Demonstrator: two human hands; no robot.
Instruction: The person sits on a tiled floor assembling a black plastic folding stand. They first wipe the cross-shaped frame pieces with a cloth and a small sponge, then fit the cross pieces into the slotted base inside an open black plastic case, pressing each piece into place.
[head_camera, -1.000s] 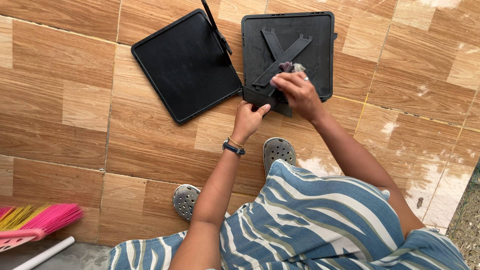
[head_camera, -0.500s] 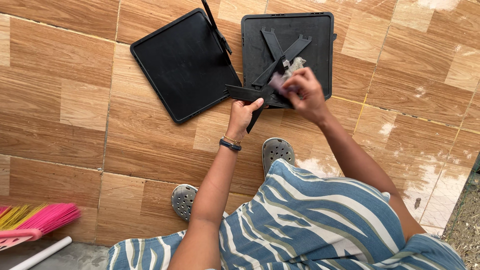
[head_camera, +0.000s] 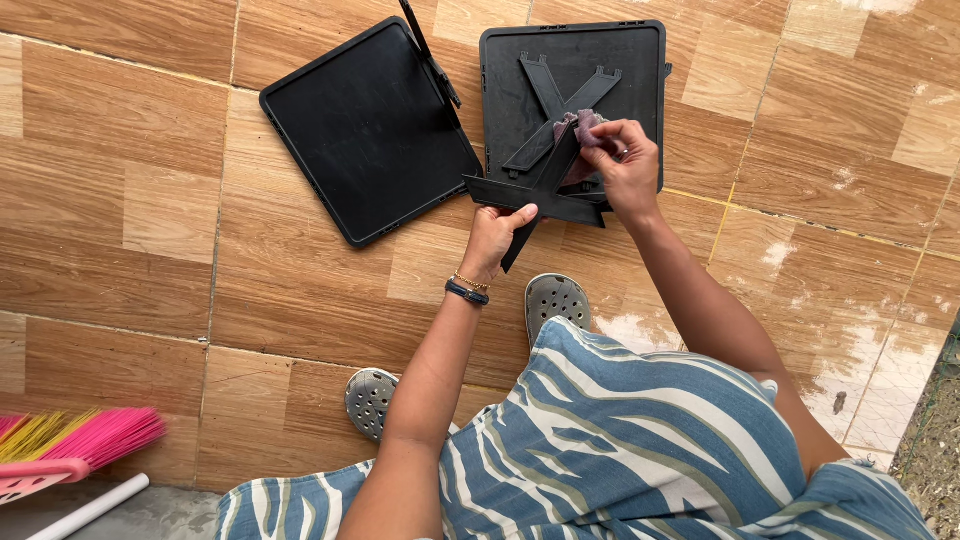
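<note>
While the left hand (head_camera: 497, 232) grips the black cross-shaped plastic brace (head_camera: 535, 190) at its lower edge, tilting it up for access, the right hand (head_camera: 625, 165) pinches a purplish cloth (head_camera: 580, 125) against its upper arm. At twelve o'clock lies a black tray (head_camera: 640, 70); at ten, another black panel (head_camera: 365, 130). A pink broom (head_camera: 70, 445) sits at eight. No labels show.

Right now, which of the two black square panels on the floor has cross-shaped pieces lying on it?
The right-hand panel, under the right hand, which holds a purplish cloth. The left panel, tilted like a diamond, is bare.
</note>
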